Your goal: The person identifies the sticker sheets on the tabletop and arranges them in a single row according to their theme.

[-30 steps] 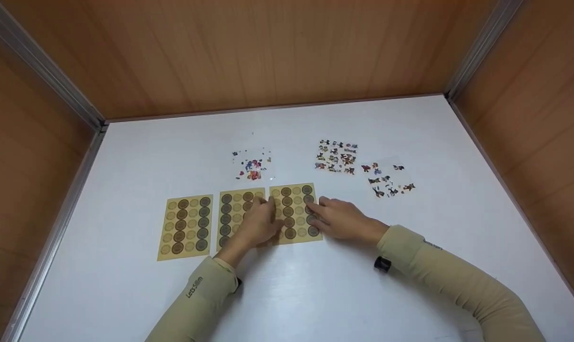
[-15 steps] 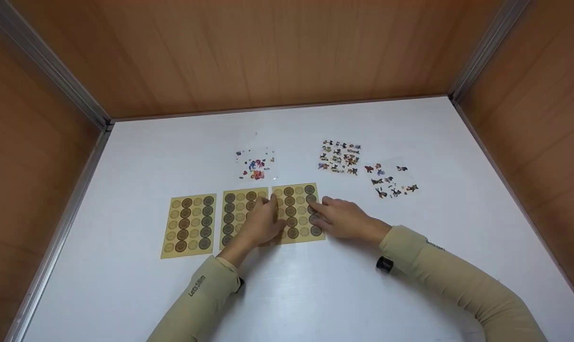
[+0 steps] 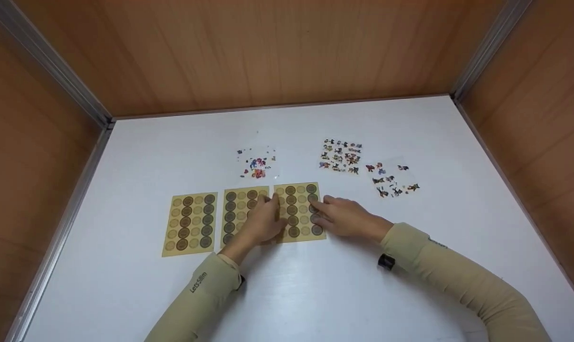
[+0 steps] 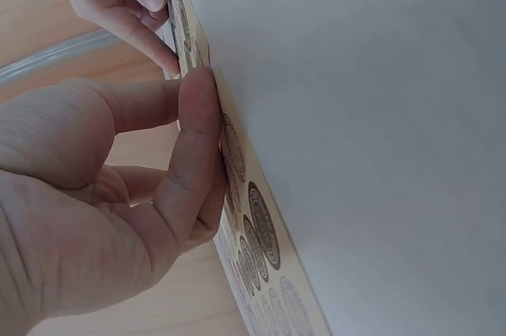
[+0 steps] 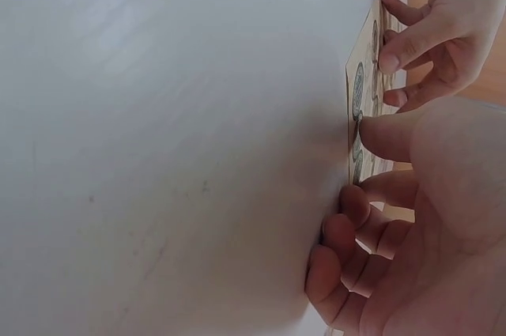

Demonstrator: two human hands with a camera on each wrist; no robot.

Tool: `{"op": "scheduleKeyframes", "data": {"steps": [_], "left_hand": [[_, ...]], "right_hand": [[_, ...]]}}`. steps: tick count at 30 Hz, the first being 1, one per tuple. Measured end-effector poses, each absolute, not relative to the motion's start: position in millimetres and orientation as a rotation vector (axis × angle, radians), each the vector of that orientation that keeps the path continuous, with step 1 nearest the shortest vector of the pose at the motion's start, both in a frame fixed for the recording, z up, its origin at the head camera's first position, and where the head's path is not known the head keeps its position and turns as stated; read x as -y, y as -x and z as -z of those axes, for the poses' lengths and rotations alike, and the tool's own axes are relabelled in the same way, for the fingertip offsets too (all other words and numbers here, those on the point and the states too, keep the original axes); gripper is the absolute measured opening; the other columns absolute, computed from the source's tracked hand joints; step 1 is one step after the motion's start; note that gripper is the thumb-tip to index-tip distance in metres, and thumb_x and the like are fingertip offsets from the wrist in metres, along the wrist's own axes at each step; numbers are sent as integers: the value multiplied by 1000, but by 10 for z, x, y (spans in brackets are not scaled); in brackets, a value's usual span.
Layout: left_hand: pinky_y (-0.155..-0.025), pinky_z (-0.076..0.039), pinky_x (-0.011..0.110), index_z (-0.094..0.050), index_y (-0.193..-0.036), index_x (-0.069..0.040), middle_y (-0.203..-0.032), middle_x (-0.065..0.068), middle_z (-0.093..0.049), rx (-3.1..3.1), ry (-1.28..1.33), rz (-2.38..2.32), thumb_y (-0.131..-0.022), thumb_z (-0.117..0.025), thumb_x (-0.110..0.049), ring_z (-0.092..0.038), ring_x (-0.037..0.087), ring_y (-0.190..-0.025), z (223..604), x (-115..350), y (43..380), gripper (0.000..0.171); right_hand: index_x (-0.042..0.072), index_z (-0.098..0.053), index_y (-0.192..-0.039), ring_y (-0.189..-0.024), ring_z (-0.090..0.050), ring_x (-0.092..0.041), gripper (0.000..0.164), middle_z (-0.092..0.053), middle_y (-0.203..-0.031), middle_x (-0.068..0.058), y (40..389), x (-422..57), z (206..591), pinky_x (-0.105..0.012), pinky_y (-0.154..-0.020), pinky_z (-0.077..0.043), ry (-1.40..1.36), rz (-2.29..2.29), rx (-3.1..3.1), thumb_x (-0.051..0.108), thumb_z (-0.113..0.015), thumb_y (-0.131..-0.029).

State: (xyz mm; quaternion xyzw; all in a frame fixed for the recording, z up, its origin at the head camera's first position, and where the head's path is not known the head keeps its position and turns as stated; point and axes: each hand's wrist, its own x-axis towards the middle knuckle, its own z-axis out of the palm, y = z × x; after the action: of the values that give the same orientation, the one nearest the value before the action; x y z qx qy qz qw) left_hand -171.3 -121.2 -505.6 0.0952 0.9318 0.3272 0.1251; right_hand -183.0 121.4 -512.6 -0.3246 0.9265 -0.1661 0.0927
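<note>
Tan and clear, six in all, laid flat on one white tabletop (image 3: 287, 294)

Tan rectangular paper sheets with printed round discs, three, side by side in a row. First, the left tan sheet (image 3: 190, 223): twenty discs, in four columns of five, two columns light and two dark. Second, the middle tan sheet (image 3: 234, 209): partly covered, full count hidden. Third, the right tan sheet (image 3: 298, 211): four columns, some discs covered; lies between the two hands, just beside the middle sheet.

Hands, bare, two. Left hand (image 3: 262, 221): thumb and fingers apart and loosely bent, tips resting at the neighbouring edges of the middle and right tan sheets, nothing gripped. Right hand (image 3: 345, 216): thumb and forefinger apart, touching the right tan sheet's outer edge; other three fingers bent, nothing gripped.

Clear film sheets with small multicoloured figures, three, beyond the tan row: one at left (image 3: 257, 166), one at centre (image 3: 340, 156), one at right (image 3: 392, 178).

Khaki fabric sleeves (image 3: 439, 259), two, one lettered "Let's Slim".

Brown wood-grain wall panels (image 3: 268, 57), three.
</note>
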Motion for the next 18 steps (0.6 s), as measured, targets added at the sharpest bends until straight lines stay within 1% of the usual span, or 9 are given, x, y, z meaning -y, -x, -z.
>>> {"op": "scheduleKeyframes", "data": {"steps": [3,5,8,10,12,16,18], "left_hand": [[-90,-56,42,-31,-156,4,-145,33,-39,-2704,-261,-950,-92,-73,-11,-60,39,-106,5046,1210,1714,78],[-86,-57,40,-30,-156,4,-146,32,-38,-2689,-256,-949,-92,-73,-12,-62,35,-102,5037,1215,1724,79],[-83,-56,37,-31,-155,7,-138,29,-46,-2686,-292,-970,-92,-73,-13,-61,29,-96,5000,1244,1768,78],[-83,-55,36,-34,-153,7,-133,25,-52,-2693,-314,-987,-94,-72,-14,-61,26,-94,4951,1272,1812,74],[-83,-55,36,-38,-151,7,-130,24,-55,-2705,-333,-1004,-94,-72,-14,-60,26,-95,4880,1296,1863,70],[-84,-57,37,-43,-150,4,-134,24,-56,-2721,-342,-1000,-94,-73,-15,-63,27,-97,4706,1337,1971,66],[-88,-57,39,-44,-150,3,-137,25,-54,-2734,-359,-973,-95,-72,-16,-64,30,-102,4628,1368,2037,65]], "right_hand": [[5,-49,-150,-71,-50,-15,55,-56,-93,-3,1843,-1212,5128,-35,-64,-49,941,492,-2741,34,-58,-104],[6,-47,-151,-71,-51,-16,56,-58,-94,-4,1860,-1218,5126,-36,-65,-50,908,501,-2730,34,-57,-104],[8,-46,-153,-75,-53,-16,56,-59,-98,-4,1897,-1222,5100,-36,-70,-51,856,525,-2716,34,-58,-104],[9,-47,-152,-79,-53,-17,55,-60,-101,-5,1931,-1220,5067,-36,-72,-51,838,538,-2718,32,-58,-104],[9,-49,-151,-84,-54,-18,53,-59,-105,-5,1969,-1208,5021,-36,-74,-51,836,549,-2723,31,-59,-103],[9,-52,-148,-92,-54,-19,51,-58,-112,-6,2069,-1148,4895,-36,-78,-51,855,576,-2740,27,-62,-102],[7,-52,-148,-96,-55,-21,51,-59,-117,-8,2138,-1100,4825,-37,-83,-52,890,583,-2756,26,-63,-101]]}}
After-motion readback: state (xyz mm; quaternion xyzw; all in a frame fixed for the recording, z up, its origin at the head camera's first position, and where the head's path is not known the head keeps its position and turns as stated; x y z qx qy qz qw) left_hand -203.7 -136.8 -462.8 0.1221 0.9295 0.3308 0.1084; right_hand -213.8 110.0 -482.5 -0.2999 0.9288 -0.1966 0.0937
